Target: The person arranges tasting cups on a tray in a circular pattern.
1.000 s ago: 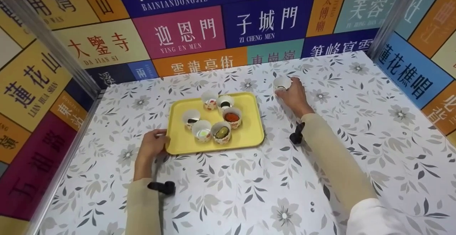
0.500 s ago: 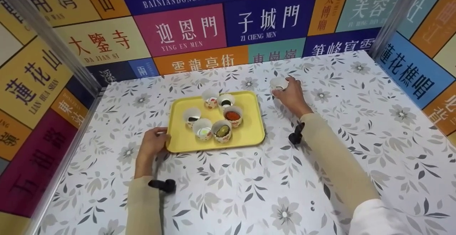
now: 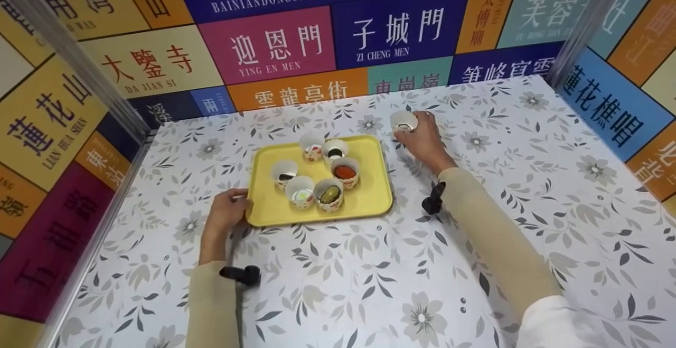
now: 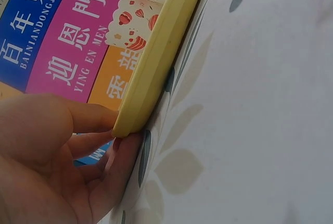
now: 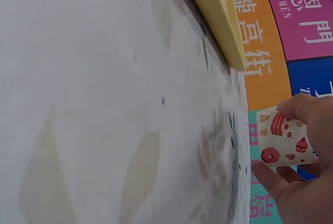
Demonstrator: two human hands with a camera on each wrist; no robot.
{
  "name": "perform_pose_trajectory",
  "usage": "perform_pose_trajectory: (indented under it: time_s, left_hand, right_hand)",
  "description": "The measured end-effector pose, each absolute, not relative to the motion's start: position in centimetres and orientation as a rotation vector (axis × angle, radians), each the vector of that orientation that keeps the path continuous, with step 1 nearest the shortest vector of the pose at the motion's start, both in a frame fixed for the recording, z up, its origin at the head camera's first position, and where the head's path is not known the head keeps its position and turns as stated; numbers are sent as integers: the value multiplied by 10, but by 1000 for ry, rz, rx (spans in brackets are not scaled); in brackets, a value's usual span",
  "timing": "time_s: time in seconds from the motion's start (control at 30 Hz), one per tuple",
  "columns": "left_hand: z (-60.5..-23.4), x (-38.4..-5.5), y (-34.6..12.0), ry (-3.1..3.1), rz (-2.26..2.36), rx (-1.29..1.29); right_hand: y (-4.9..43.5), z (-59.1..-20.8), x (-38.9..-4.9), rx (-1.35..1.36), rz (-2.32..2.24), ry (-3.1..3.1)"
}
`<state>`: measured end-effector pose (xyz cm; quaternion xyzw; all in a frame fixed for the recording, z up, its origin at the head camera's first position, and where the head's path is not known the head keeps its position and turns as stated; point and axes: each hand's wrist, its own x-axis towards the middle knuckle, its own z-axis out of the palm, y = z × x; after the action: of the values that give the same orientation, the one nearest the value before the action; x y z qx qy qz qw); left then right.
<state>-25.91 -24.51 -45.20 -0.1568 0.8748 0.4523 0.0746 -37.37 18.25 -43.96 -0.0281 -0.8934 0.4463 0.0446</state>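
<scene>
A yellow tray (image 3: 366, 205) lies on the table, carrying several paper baking cups. My left hand (image 3: 227, 212) pinches the tray's near left edge; the left wrist view shows fingers above and below the rim. To the right of the tray's far corner, my right hand (image 3: 424, 139) grips another paper cup (image 3: 404, 120) by its sides. In the right wrist view this cup (image 5: 285, 139) shows a red cake print and stays upright. Its contents are too small to make out, and I cannot tell whether its base touches the table.
On the tray, one cup holds something orange-red (image 3: 345, 172), one something olive green (image 3: 330, 195), another something pale green (image 3: 301, 196). Dark pieces show in two others. A flower-patterned cloth (image 3: 338, 284) covers the table. Sign-covered panels (image 3: 269, 44) enclose its back and sides.
My right hand has carried its paper cup left, toward the tray. My left hand stays at the tray's edge, and the cups on the tray have not moved.
</scene>
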Motion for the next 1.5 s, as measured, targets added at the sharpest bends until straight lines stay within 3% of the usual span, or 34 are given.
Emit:
perform_pose_trajectory:
  time_s: [1.5]
  left_hand:
    - [-456,-260,-246,2669,1373,-456]
  right_hand:
    - [75,-386,-364,238,1512,-2847]
